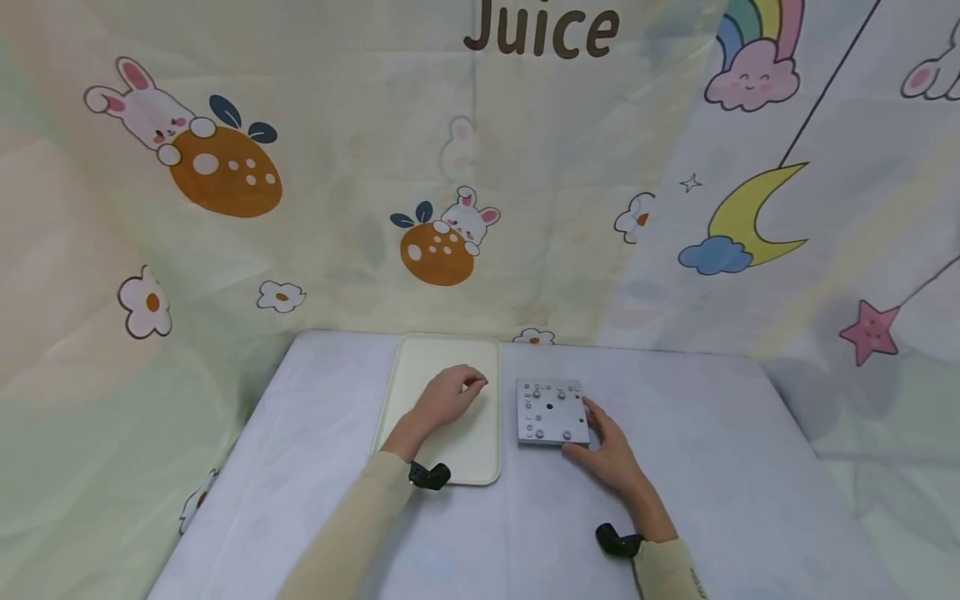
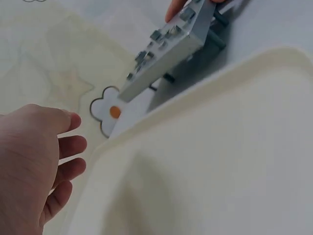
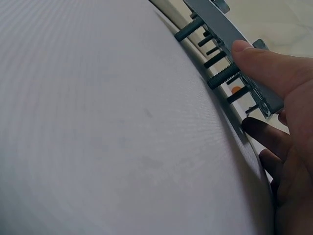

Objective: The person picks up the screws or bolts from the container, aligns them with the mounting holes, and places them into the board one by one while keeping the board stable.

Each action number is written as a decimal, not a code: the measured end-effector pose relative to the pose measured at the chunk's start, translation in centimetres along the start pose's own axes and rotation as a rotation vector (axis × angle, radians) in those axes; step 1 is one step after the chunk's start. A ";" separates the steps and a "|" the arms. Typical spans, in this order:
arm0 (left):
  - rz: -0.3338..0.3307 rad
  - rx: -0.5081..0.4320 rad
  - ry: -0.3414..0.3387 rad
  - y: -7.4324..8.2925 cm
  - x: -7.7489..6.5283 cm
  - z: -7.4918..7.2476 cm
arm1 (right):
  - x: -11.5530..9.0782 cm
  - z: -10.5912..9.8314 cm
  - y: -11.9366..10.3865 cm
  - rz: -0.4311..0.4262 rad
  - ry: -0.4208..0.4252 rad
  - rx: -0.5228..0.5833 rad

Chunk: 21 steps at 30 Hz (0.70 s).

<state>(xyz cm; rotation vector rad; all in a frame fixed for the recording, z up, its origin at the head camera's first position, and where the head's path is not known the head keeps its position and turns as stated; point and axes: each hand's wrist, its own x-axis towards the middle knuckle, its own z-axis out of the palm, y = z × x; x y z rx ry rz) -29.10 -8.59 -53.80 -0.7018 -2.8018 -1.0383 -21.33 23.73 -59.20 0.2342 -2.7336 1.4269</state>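
Note:
A square silver metal plate (image 1: pixel 552 418) with several bolts set through it is beside the tray, to its right. My right hand (image 1: pixel 611 454) grips it at its right edge, thumb on the near side and fingers along the far side. In the right wrist view, threaded bolt ends (image 3: pixel 223 76) of differing thickness stick out below the plate, and the thumb (image 3: pixel 264 66) presses its edge. My left hand (image 1: pixel 450 396) hovers over the cream tray (image 1: pixel 438 354). Its fingers (image 2: pixel 72 146) curl loosely in the left wrist view, with nothing between them and the thumb.
A white cloth (image 1: pixel 720 467) covers the table. Behind it hangs a printed curtain (image 1: pixel 547 192) with bunnies, oranges and a moon. Each wrist wears a black camera band, the left one (image 1: pixel 430 476) close to the tray's near edge.

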 end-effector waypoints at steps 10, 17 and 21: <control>-0.086 0.047 0.040 -2.5 -4.2 -4.2 | -0.2 -0.7 0.0 0.030 -0.016 0.016; -0.189 0.053 0.134 -4.6 -7.6 -6.9 | -0.4 -1.6 -0.2 0.149 -0.067 0.022; -0.245 0.084 0.131 -6.6 -9.7 -8.8 | -0.1 -2.2 -0.6 0.121 -0.089 0.014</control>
